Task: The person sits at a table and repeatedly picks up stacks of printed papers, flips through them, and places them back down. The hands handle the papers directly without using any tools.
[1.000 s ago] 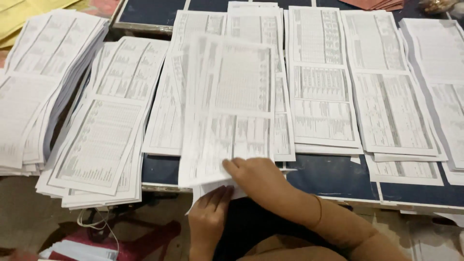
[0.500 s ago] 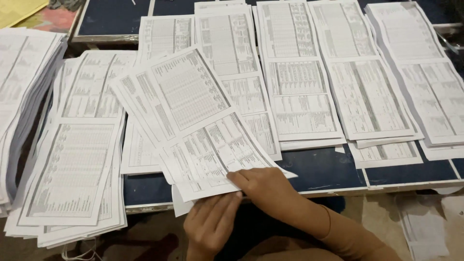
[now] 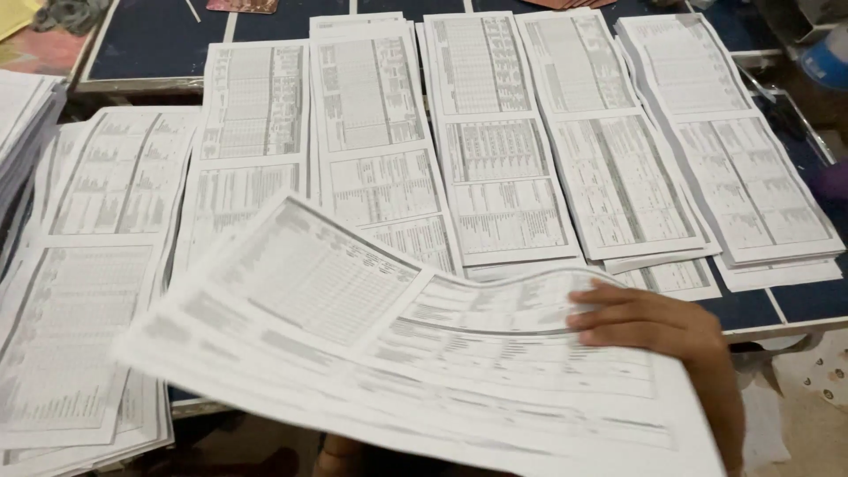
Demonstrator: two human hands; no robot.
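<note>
A thick bundle of long printed sheets (image 3: 380, 344) is lifted off the table and lies tilted across the lower part of the view, blurred at its left end. My right hand (image 3: 649, 322) rests on top of the bundle near its right end, fingers flat on the paper, gripping it. My left hand (image 3: 340, 458) is almost wholly hidden beneath the bundle; only a small part shows at the bottom edge, and what it holds is not visible.
Several stacks of the same long printed sheets (image 3: 495, 141) lie side by side on a dark blue table (image 3: 150, 40) with a metal rim. More stacks (image 3: 79, 309) sit at the left. A blue round object (image 3: 829, 60) is at the far right.
The bundle has been lifted toward the camera and swung to lie across the view. My right hand has moved right with it. My left hand has gone out of sight under it.
</note>
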